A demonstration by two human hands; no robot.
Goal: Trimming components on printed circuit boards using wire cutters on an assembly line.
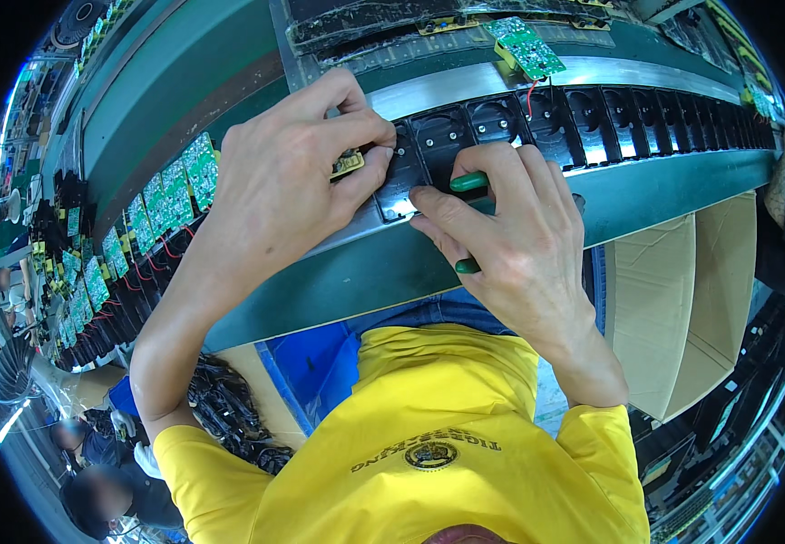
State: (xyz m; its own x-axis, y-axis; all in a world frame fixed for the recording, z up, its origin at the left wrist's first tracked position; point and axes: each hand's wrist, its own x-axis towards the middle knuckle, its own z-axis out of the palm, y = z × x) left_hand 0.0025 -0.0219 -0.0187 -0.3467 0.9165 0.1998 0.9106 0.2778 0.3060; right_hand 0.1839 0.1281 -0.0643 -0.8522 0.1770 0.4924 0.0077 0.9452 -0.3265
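My left hand is closed in a pinch over a black plastic casing, with a small yellow circuit board between its fingers. My right hand is wrapped round a hand tool with green handles; its head is hidden, so I cannot tell its exact kind. Thumb and fingertip of that hand touch the near edge of the same casing. To the right, a green circuit board with a red wire rests above another casing in the row.
Black casings run in a row along a metal rail on the green bench. Several green boards stand in the row at left. An open cardboard box is below right. Other people are at lower left and far right.
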